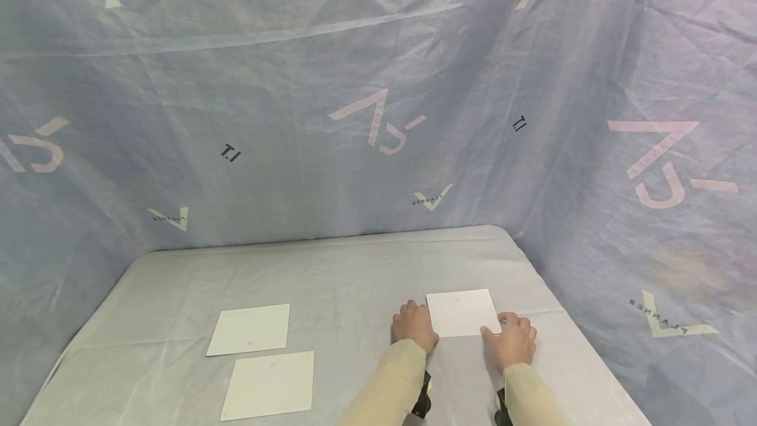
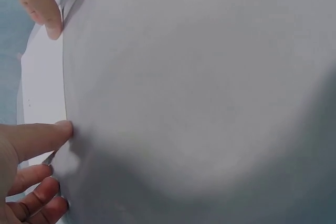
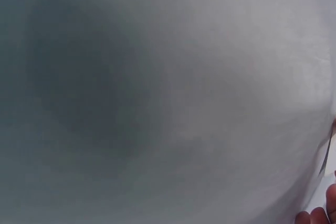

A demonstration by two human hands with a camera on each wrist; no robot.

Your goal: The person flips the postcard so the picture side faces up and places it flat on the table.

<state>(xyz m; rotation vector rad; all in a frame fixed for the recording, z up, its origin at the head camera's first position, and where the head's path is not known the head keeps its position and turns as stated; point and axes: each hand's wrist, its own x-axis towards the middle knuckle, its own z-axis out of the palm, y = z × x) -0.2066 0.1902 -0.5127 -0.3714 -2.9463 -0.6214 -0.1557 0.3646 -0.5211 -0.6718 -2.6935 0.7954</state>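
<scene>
A blank-looking white card (image 1: pixel 463 313) with a tiny mark near its far edge lies on the right part of the cloth-covered table. My left hand (image 1: pixel 414 326) is at its left side, and in the left wrist view the thumb (image 2: pixel 44 136) and index finger pinch around its near left corner. My right hand (image 1: pixel 512 340) grips the near right corner, thumb at the near edge and fingers along the right side. In the right wrist view only some fingertips (image 3: pixel 317 216) and a sliver of card show at the lower right edge.
Two more white cards lie at the left, one farther back (image 1: pixel 251 329) and one nearer (image 1: pixel 269 385), close together and slightly askew. A pale grey cloth (image 1: pixel 349 281) covers the table. Printed fabric (image 1: pixel 307 117) hangs behind it and along the sides.
</scene>
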